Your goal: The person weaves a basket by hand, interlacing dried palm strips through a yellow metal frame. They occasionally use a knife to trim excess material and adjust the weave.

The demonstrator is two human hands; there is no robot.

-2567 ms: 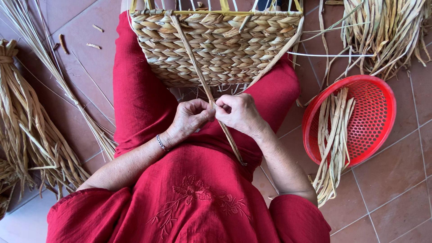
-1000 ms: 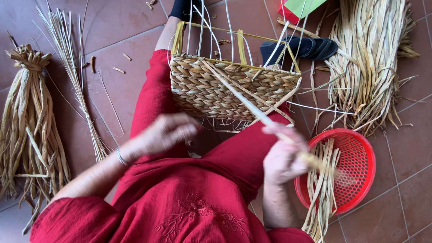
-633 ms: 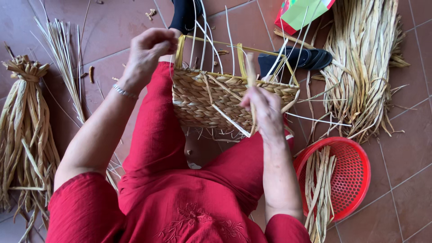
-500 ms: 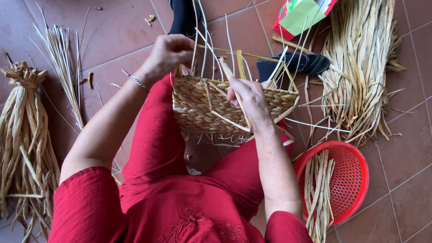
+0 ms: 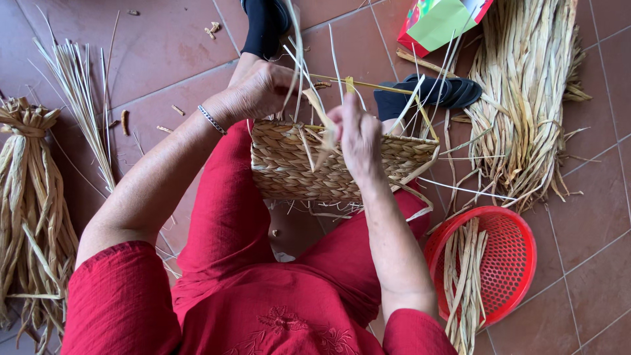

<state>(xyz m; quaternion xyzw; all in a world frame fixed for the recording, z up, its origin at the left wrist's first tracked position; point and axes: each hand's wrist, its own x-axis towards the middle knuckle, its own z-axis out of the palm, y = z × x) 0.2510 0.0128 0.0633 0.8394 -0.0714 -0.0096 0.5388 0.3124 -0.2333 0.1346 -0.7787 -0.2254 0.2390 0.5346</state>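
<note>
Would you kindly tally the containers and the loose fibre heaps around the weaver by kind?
Woven baskets: 1, the half-made straw basket under both hands
Red plastic baskets: 1, the red colander
Dried fibre bundles: 2, tied bundle and loose heap
Thin reed sheaves: 1
Total: 5

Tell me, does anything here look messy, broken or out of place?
Nothing looks broken. The woven basket is unfinished, with loose strands sticking up where the left hand and right hand work. Small scraps litter the tiled floor, and dried stalks hang over the rim of the red basket.
</note>
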